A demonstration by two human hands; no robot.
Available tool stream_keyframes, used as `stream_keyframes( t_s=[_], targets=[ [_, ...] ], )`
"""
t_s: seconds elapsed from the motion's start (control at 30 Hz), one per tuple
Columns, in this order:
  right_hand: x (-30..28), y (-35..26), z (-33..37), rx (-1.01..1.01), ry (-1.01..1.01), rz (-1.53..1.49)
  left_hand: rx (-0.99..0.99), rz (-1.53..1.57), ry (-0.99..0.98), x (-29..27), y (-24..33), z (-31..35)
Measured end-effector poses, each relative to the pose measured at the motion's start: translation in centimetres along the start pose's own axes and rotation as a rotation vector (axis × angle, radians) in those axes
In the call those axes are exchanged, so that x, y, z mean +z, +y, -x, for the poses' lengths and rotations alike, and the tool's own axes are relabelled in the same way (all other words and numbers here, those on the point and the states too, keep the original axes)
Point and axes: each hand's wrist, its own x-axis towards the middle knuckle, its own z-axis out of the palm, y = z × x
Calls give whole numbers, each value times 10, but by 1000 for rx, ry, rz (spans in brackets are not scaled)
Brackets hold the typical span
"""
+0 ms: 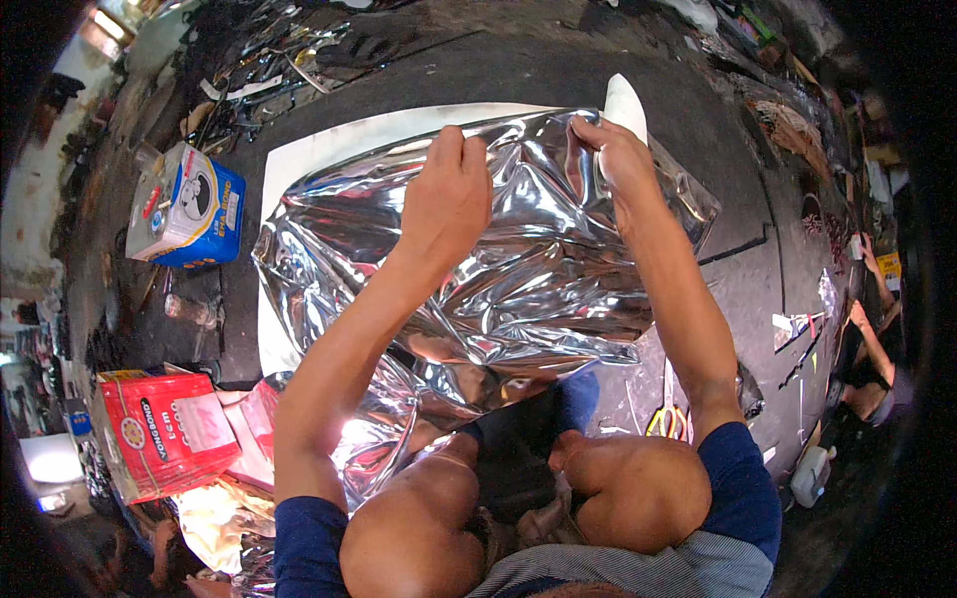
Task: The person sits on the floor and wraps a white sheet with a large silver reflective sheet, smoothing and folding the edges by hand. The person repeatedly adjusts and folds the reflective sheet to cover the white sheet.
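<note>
A crinkled, mirror-like silver foil sheet (pixel 538 269) spreads in front of my knees, over a larger white sheet (pixel 329 140). My left hand (pixel 449 194) is closed at the foil's far edge, knuckles up, gripping it. Farther right, my right hand (pixel 620 164) pinches the same edge between thumb and fingers, with the foil folded under the thumb. Just beyond the right hand, a pointed white corner (pixel 624 105) curls upward. The foil's near part hangs down beside my left knee. Scissors (pixel 668 417) with yellow and red handles lie near my right knee.
A blue and white tin (pixel 194 209) stands at the left, with a glass jar (pixel 189 310) nearer. A red tin (pixel 164 434) sits by my left elbow. Scraps (pixel 269 85) litter the far left floor. At the right are another person's arms (pixel 872 339) and a white bottle (pixel 812 473).
</note>
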Motion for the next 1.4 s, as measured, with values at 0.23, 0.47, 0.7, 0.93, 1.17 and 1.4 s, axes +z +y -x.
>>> stream_keyframes(
  t_s=[0.23, 0.47, 0.7, 0.93, 1.17, 1.4],
  targets=[
    [-13, 7, -20, -26, -59, 17, -175, 495, 130, 14, -3, 8],
    [-23, 10, -38, 7, -120, 30, -401, 1207, 129, 15, 10, 9],
    [1, 1, -9, -75, 6, 61, -558, 1286, 204, 34, 2, 12],
    [-8, 8, -20, -66, -115, 99, -973, 1326, 187, 25, 9, 1],
    [5, 1, -10, -255, -109, 257, -1055, 1214, 19, 27, -4, 13],
    [-6, -8, -39, -691, -366, 572, -996, 1130, -44, 31, 0, 6]
  ],
)
